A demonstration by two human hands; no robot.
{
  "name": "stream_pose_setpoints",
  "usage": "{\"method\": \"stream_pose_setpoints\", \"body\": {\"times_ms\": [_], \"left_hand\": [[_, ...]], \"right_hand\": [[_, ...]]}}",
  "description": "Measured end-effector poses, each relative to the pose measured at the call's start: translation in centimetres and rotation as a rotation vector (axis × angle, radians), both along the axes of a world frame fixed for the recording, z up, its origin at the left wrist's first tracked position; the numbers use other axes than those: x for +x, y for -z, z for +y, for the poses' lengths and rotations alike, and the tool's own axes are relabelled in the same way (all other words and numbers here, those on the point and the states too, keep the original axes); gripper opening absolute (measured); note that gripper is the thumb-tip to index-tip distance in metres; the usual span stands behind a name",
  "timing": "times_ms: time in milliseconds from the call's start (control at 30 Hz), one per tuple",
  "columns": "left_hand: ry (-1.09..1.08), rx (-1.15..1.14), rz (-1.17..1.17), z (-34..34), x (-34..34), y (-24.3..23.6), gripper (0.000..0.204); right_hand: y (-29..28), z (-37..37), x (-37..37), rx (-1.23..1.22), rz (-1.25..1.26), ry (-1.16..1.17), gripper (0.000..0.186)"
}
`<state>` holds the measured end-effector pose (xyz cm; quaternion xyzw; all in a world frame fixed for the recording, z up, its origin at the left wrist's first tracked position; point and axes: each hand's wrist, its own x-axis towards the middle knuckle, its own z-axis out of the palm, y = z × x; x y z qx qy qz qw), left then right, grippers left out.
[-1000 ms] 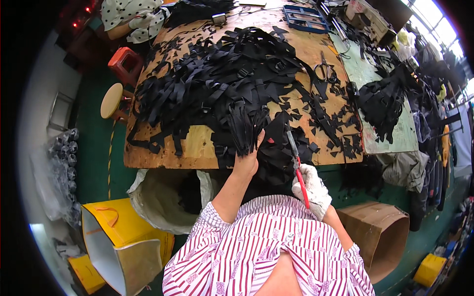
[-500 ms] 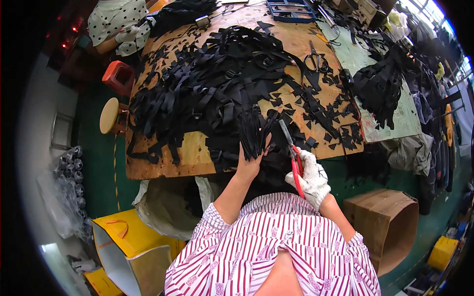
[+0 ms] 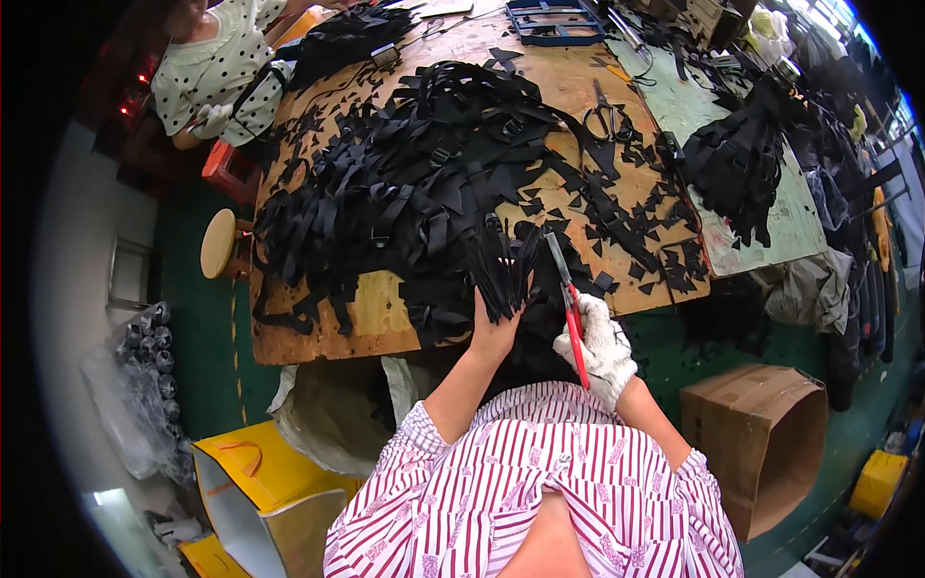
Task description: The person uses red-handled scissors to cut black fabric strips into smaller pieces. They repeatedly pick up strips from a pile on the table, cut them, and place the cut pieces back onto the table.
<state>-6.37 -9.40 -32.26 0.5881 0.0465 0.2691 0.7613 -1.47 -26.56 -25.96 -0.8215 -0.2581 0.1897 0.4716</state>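
Note:
My left hand (image 3: pixel 494 332) is closed around a bundle of thin black webbing straps (image 3: pixel 496 284), their ends fanned up and down past the fingers. Most of its fingers are hidden behind the straps. In my right hand (image 3: pixel 599 358), which wears a white knit glove, are red-handled shears (image 3: pixel 577 337) with long grey blades pointing up and away, just right of the bundle. Their handles lie close together. Beyond both hands, a big heap of black straps with buckles (image 3: pixel 414 183) covers much of the wooden table (image 3: pixel 381 306).
Black triangular scraps (image 3: pixel 665 207) litter the table's right side, near another pair of scissors (image 3: pixel 599 118). A blue tray (image 3: pixel 554 39) sits at the far edge. A person in a dotted top (image 3: pixel 217 72) is at far left. Below stand a pale sack (image 3: pixel 318 409) and a cardboard box (image 3: pixel 737 424).
The shears' red handles have come together; they were apart before. My right hand has shifted slightly left. The person at far left has come further into view as the whole view shifted.

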Motion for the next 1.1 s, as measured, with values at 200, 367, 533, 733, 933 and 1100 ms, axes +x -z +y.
{"method": "stream_pose_setpoints", "body": {"times_ms": [200,367,533,733,933,1100], "left_hand": [[0.155,-0.361,-0.024,-0.1,0.3,0.1,0.051],[0.047,-0.083,0.021,-0.1,0.8,0.6,0.051],[0.157,-0.445,0.053,0.3,0.6,0.0,0.051],[0.072,-0.161,-0.013,-0.2,0.6,0.7,0.046],[0.185,-0.166,0.224,1.4,0.7,0.7,0.062],[0.096,-0.188,0.049,0.1,0.7,-0.5,0.045]], "right_hand": [[1.5,0.0,-0.4,0.145,0.006,0.076,0.050],[0.9,0.3,-0.7,0.259,0.323,0.125,0.045],[2.6,0.3,0.4,0.212,0.150,0.042,0.038],[1.2,0.9,0.3,0.218,0.254,0.079,0.034],[-0.3,0.8,-0.2,0.222,0.382,0.115,0.037],[1.7,0.8,1.2,0.270,0.380,0.086,0.035]]}}
